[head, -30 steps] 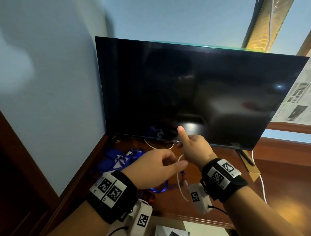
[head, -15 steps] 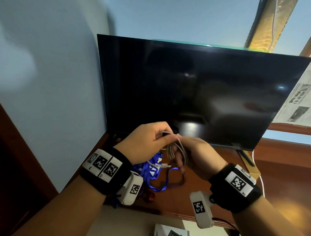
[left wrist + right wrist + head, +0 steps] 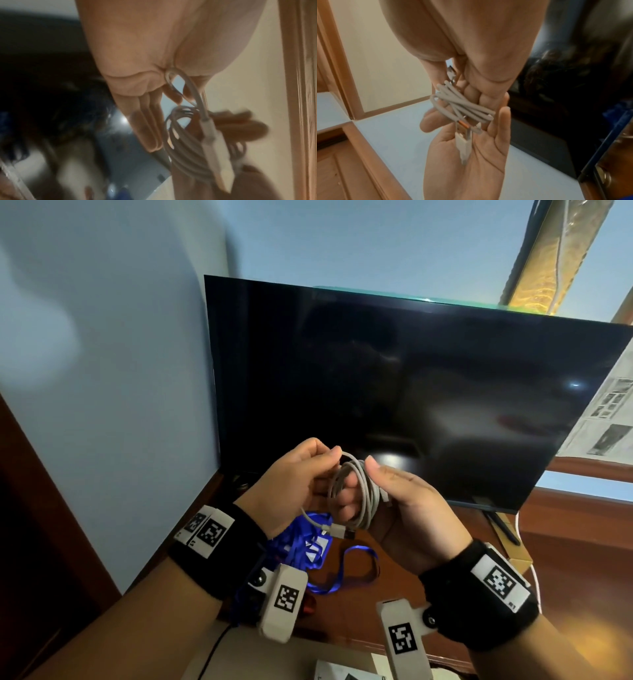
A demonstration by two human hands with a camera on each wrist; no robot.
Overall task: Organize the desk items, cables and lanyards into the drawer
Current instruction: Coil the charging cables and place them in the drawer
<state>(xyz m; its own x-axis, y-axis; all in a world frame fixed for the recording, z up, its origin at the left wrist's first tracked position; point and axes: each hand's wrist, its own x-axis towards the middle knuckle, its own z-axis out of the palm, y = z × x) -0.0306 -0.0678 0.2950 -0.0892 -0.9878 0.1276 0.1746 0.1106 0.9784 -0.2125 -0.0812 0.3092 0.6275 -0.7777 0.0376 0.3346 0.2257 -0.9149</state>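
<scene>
Nearest, two bare hands raised together above the counter edge, each wrist strapped with a black band carrying printed square markers. Right hand [image 3: 407, 508] palm-up, fingers curled through the loops of a pale grey braided charging cable [image 3: 356, 494] wound into a small coil, thumb closing over the top. Left hand [image 3: 294, 481] pinching the free strand at the top of the coil between thumb and fingertips; in the left wrist view, the strand seen looped between the fingers [image 3: 150, 129]. Flat white USB plug [image 3: 464, 140] hanging loose below the coil, over the left palm as seen from the right wrist. Just beyond and below, a tangle of glossy blue ribbon lanyards [image 3: 308, 553] lying on the dark reddish wooden counter [image 3: 565, 559], not yet gathered. Farther back, a large black flat-screen monitor [image 3: 394, 392] standing switched off against a pale blue wall [image 3: 102, 371]. Drawer not in view. Step in hand, by judgement: finishing the winding of the cable. Best done by keeping the loops even and snug on the right fingers, feeding the last strand with light tension, tucking the plug end around the bundle so nothing springs open on the way to the drawer.
</scene>
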